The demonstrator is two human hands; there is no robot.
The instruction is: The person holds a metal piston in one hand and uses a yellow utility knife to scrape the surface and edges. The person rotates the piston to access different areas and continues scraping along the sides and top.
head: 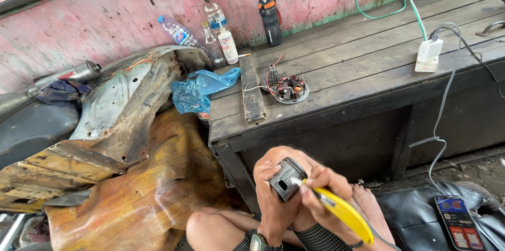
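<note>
Grey metal fills our left hand (273, 193): a small piston (286, 178), gripped with fingers curled tight round its skirt and the thumb pressed on the near side, held low in front of our knees, just below the edge of the dark wooden bench (368, 67). Our right hand (323, 190) is closed round the yellow handle of a tool (342, 211), whose tip touches the piston's side. On the bench top we see a stator plate with copper coils (291, 89), a loose plank (252, 96), a white power adapter (429, 53) and several plastic bottles (218, 32). A phone (457, 223) lies on the black seat at our right.
</note>
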